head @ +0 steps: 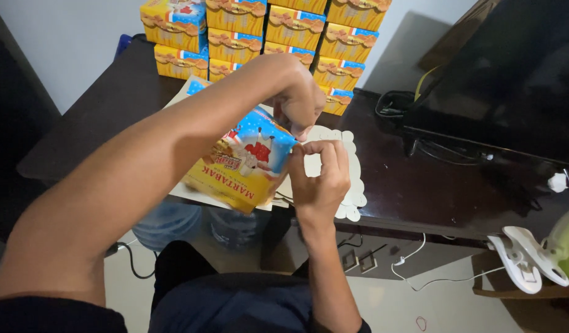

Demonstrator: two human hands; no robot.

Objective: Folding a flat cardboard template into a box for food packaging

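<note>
Near the centre of the frame a yellow and blue cardboard box (244, 163) is being folded into shape, held tilted above the near edge of a dark table (414, 185). The left hand (300, 102) is curled over the upper right corner of the box, its fingers drawn together on the card there, though what exactly is pinched underneath cannot be told. The right hand (321, 176) is closed on the right edge of the box, thumb and forefinger pressed together on a flap or tab at the blue corner. The box appears largely formed: its printed top and one yellow side are already squared up, and only the right-hand end seems left to be tucked shut. Under the box a pile of flat, unfolded card blanks (349, 197) with scalloped cream edges is spread on the table, so further boxes are judged yet to be assembled. At the top of the frame a stack of finished boxes (266, 31) of the same kind is ranged in rows against the wall, which suggests that a good share of the work has been done. A dark screen (512, 80) stands at the upper right, and a white clip (528, 259) lies at the lower right.
</note>
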